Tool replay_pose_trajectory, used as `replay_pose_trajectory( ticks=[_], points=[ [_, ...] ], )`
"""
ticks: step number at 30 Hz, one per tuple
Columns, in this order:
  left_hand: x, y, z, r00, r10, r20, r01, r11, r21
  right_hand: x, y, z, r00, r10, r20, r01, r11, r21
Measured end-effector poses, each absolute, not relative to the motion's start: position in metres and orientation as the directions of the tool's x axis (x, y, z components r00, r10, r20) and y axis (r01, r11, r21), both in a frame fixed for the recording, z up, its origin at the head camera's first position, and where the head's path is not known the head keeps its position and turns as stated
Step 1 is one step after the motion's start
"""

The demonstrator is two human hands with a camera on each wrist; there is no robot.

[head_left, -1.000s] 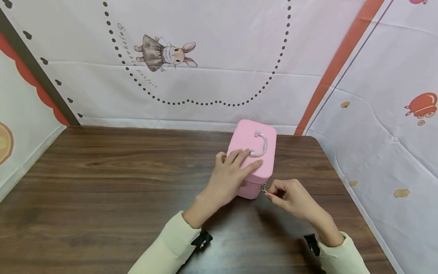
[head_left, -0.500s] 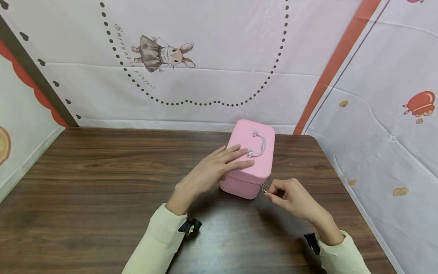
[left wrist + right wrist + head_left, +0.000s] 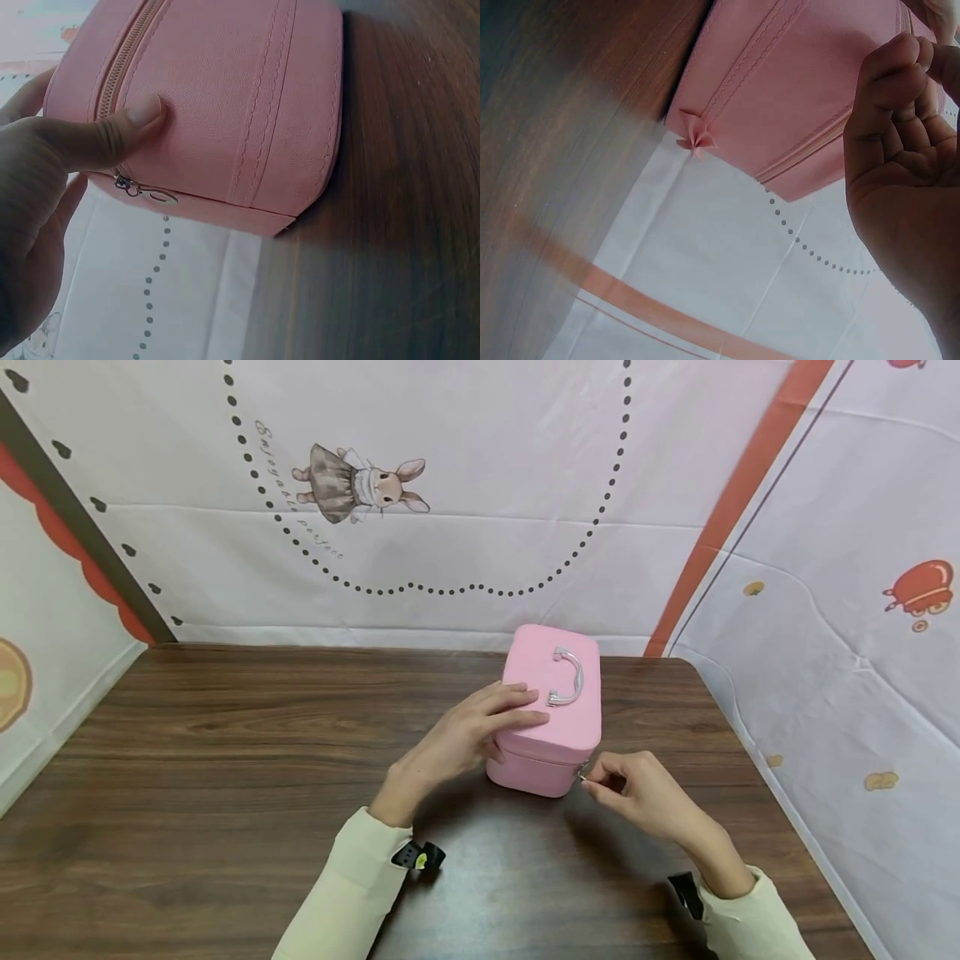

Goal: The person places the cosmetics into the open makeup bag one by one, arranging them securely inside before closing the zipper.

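Note:
A pink zippered case (image 3: 551,727) with a silver carrying handle (image 3: 576,681) on its lid stands on the table, lid down. My left hand (image 3: 461,731) lies over the lid's near left corner, fingers stretched on top, thumb against the near side. In the left wrist view that thumb presses beside the zipper (image 3: 124,67), and one metal zipper pull (image 3: 159,196) dangles under it. At the near right corner my right hand (image 3: 637,789) pinches another small metal zipper pull (image 3: 582,774) between thumb and forefinger. In the right wrist view the pinching fingers hide that pull.
The brown wooden table (image 3: 262,760) reaches back to a white printed cloth (image 3: 480,552) just behind the case. More cloth rises along the right side (image 3: 840,693). A pink bow (image 3: 696,136) sits on the case's side.
My left hand has slid left on the lid, its thumb coming round to the near side. The case has turned and shifted slightly. My right hand keeps its pinch and has barely moved.

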State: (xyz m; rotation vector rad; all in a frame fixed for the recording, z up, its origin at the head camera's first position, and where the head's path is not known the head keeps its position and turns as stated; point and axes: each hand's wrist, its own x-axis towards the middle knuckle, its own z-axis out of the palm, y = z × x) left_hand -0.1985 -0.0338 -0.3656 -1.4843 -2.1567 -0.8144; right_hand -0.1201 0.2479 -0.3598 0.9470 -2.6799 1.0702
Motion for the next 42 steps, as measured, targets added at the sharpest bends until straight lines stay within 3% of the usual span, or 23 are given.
replay_pose_trajectory(
  ticks=[10,20,28,42],
  points=[
    [-0.196,-0.026,-0.366,-0.349,0.676,0.65,0.937,0.276,0.216,-0.121,0.248,-0.36,-0.818,-0.452,0.357,-0.575,0.62,-0.534],
    [-0.188,-0.012,-0.368,-0.331,0.665,0.67,0.913,0.406,0.049,-0.124,0.255,-0.358,-0.854,-0.352,0.383,-0.509,0.714,-0.48],
    [-0.192,-0.015,-0.369,-0.322,0.716,0.619,0.941,0.311,0.13,-0.126,0.257,-0.356,-0.848,-0.347,0.401,-0.513,0.727,-0.457],
    [-0.195,-0.013,-0.376,-0.296,0.682,0.669,0.939,0.337,0.073,-0.124,0.257,-0.353,-0.857,-0.324,0.4,-0.492,0.745,-0.451]
  ],
)
